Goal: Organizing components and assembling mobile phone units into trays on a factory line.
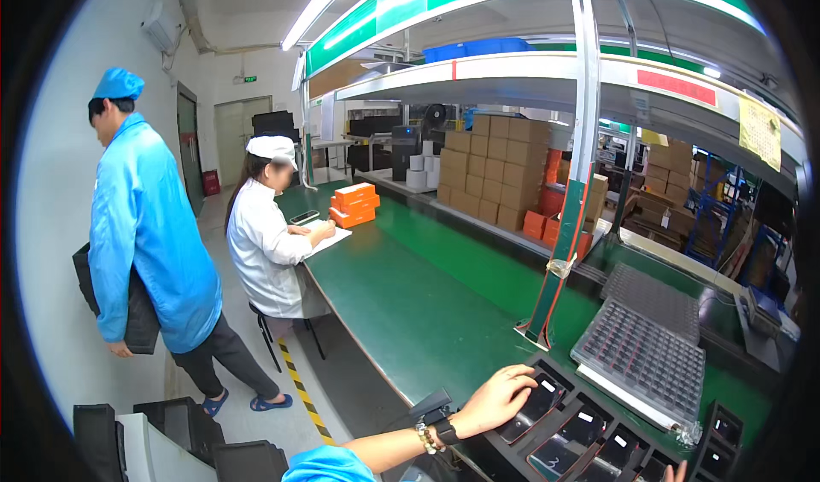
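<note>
My left hand (495,403) reaches in from the lower edge, with a blue sleeve, a dark watch and a bead bracelet on that arm. Its fingers are spread and slightly bent over the upper end of a black smartphone (531,414) in the near tray. That black tray (510,455) has several compartments. Further dark phones lie in it, among them one with a white label (584,429) and another beside it (621,449). Only the fingertips of my right hand (675,472) show at the bottom edge, apart, by the tray's right end; the rest is cut off.
Clear plastic trays (641,354) lie beyond the black tray, and a smaller black holder (719,435) stands right. A metal post (568,217) rises from the green bench (384,290). A person in white (269,230) sits writing near orange boxes (354,204); another in blue (154,226) carries black trays.
</note>
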